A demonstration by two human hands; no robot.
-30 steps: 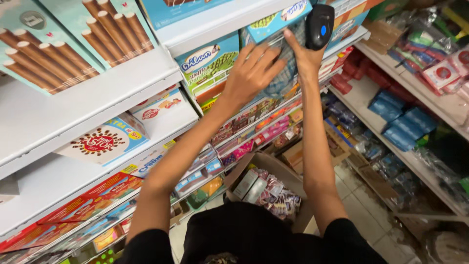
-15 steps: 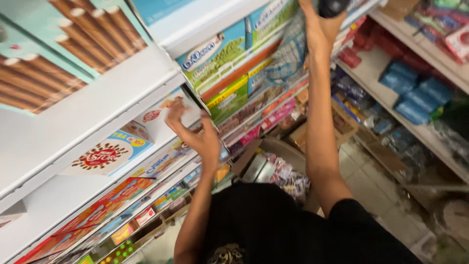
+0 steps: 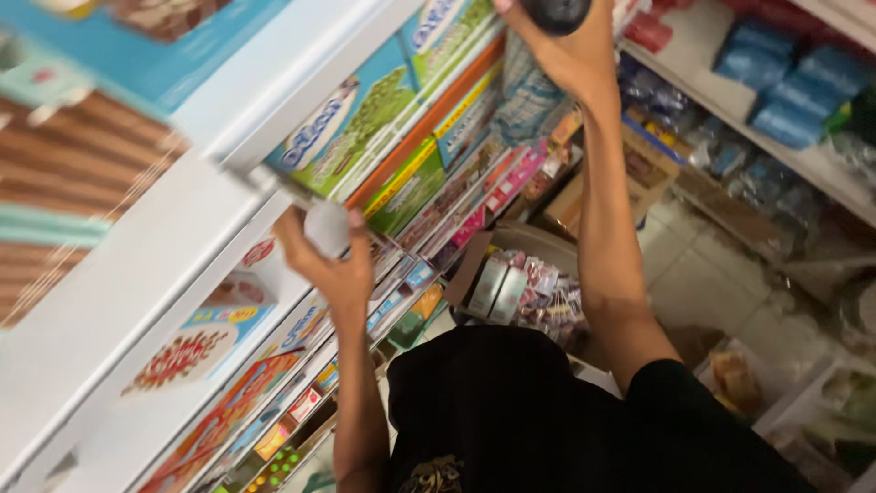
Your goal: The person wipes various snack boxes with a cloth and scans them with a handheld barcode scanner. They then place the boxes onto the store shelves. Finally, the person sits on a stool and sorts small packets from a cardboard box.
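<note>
A small white thing [image 3: 326, 226] is held up in the left hand [image 3: 330, 265], with the fingers curled round it. What kind of thing it is cannot be told, because it is blurred. It is held right at the front edge of a white shelf [image 3: 228, 196], just under a green and blue box [image 3: 351, 128] that is stood on that shelf.

The right hand [image 3: 566, 46] is raised high, near the top edge of the view. A dark, rounded thing [image 3: 555, 13] is gripped in it, and only the lower part of that thing is seen. The hand is closed round it. Behind this hand, a pale blue packet [image 3: 529, 91] is stacked on the shelf.

More boxes are lined up along the shelves, and one orange box [image 3: 224, 415] is laid flat lower down. A box with a round red picture [image 3: 196, 347] is laid on the shelf near the left arm.

Down on the floor, a brown cardboard box [image 3: 525, 288] is filled with small packets. On the far shelves to the right, blue packs [image 3: 785, 91] are piled together.

A black shirt [image 3: 547, 420] is worn by the person
</note>
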